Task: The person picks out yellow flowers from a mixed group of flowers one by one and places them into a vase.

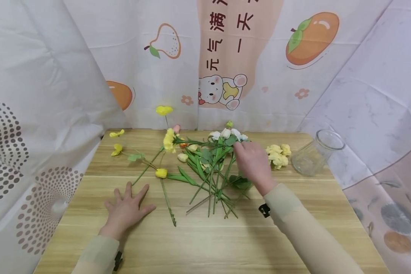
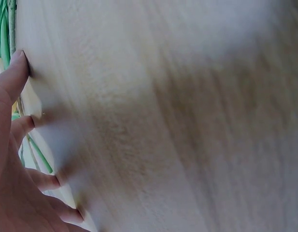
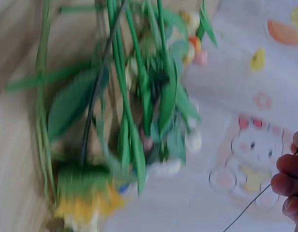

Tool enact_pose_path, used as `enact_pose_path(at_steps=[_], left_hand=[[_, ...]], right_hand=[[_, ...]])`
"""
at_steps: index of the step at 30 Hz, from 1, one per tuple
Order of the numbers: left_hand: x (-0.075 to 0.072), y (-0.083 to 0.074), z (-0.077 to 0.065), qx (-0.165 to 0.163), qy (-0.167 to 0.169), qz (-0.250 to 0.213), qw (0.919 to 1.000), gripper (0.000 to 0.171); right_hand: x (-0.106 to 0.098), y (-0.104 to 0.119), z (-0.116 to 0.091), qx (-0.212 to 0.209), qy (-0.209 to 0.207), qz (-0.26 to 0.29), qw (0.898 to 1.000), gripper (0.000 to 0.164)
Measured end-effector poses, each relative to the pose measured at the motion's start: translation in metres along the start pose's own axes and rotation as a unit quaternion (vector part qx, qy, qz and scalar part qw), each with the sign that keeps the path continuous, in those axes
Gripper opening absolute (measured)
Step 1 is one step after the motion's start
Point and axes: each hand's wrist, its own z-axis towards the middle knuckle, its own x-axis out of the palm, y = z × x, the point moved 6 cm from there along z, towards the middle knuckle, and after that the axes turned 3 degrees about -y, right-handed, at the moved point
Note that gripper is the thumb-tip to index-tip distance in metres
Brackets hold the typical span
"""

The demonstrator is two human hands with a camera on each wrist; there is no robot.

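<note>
My left hand [image 1: 126,209] rests on the wooden table with its fingers spread, holding nothing. Its thumb and fingertips touch the tabletop in the left wrist view. Over the right of a flower pile, my right hand [image 1: 253,163] is raised. In the right wrist view its curled fingers [image 3: 289,181] pinch a thin dark stem [image 3: 246,209]; the flower on it cannot be made out. Beneath lie crossed green stems [image 1: 217,190], white blooms [image 1: 225,133] and a sunflower-like yellow bloom [image 3: 88,200]. A yellow carnation [image 1: 169,140] and a yellow tulip [image 1: 161,173] lie left of the pile.
A clear glass jar [image 1: 308,158] leans at the table's right edge. Pale yellow flowers [image 1: 277,156] lie beside it. More yellow flowers [image 1: 117,149] lie at the far left. A printed curtain [image 1: 140,68] hangs behind the table [image 1: 205,247].
</note>
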Motion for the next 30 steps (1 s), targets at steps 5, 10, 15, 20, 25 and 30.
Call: enact_pose_path(at_steps=[5, 10, 15, 20, 25, 30], left_hand=[[0.001, 0.001, 0.0, 0.002, -0.004, -0.002, 1.0, 0.09], [0.003, 0.002, 0.001, -0.001, -0.002, -0.006, 1.0, 0.09], [0.004, 0.002, 0.001, -0.002, 0.001, -0.007, 1.0, 0.09], [0.003, 0.002, 0.0, -0.002, -0.002, -0.01, 0.9999, 0.09], [0.003, 0.002, 0.0, 0.0, -0.004, -0.012, 0.9999, 0.09], [0.003, 0.002, 0.0, 0.004, -0.01, -0.007, 0.9999, 0.088]], right_hand=[[-0.018, -0.043, -0.006, 0.048, 0.008, -0.026, 0.998, 0.014], [-0.034, -0.083, -0.015, 0.085, -0.004, -0.03, 0.996, 0.013], [-0.048, -0.109, -0.023, 0.1, -0.032, -0.048, 0.993, 0.014], [-0.053, -0.131, -0.027, 0.129, -0.041, -0.062, 0.989, 0.014], [-0.053, -0.158, -0.035, 0.188, -0.029, -0.046, 0.981, 0.013], [-0.058, -0.187, -0.049, 0.276, -0.008, -0.033, 0.961, 0.021]])
